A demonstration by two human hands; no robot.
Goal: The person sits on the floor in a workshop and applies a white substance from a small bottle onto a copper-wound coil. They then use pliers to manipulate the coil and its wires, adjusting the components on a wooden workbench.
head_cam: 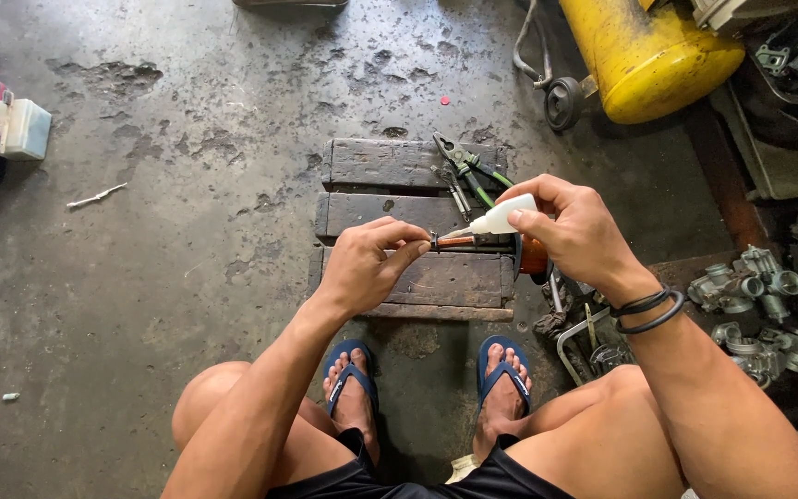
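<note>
Your left hand (362, 266) has its thumb and forefinger pinched shut on a small, dark metal part (438, 242), holding it just above the low slatted wooden stool (417, 277) in front of your knees. Your right hand (573, 231) is closed around a small white squeeze bottle (501, 218), tilted so that its thin nozzle points left and down to the part; the tip looks to be touching it or a hair short of it, though the view is too small to say which. No drop or wet sheen shows on the part, so whether anything has come out of the bottle yet cannot be told; at most, the applying seems to be at its start, with the part lined up and the bottle brought to it, and the squeeze itself and anything beyond it left to do. Behind your right hand a reddish-orange round thing (534, 257) sits at the stool's right edge, partly hidden by your fingers. On the far slats lie green-handled pliers (473, 166) beside another slim tool. To your right, on the floor, a cluster of grey metal carburettor bodies (750, 286) waits untouched, and a yellow tank on wheels (644, 55) stands further off. A pale plastic container (22, 127) rests at the far left on the stained concrete floor (187, 231).
</note>
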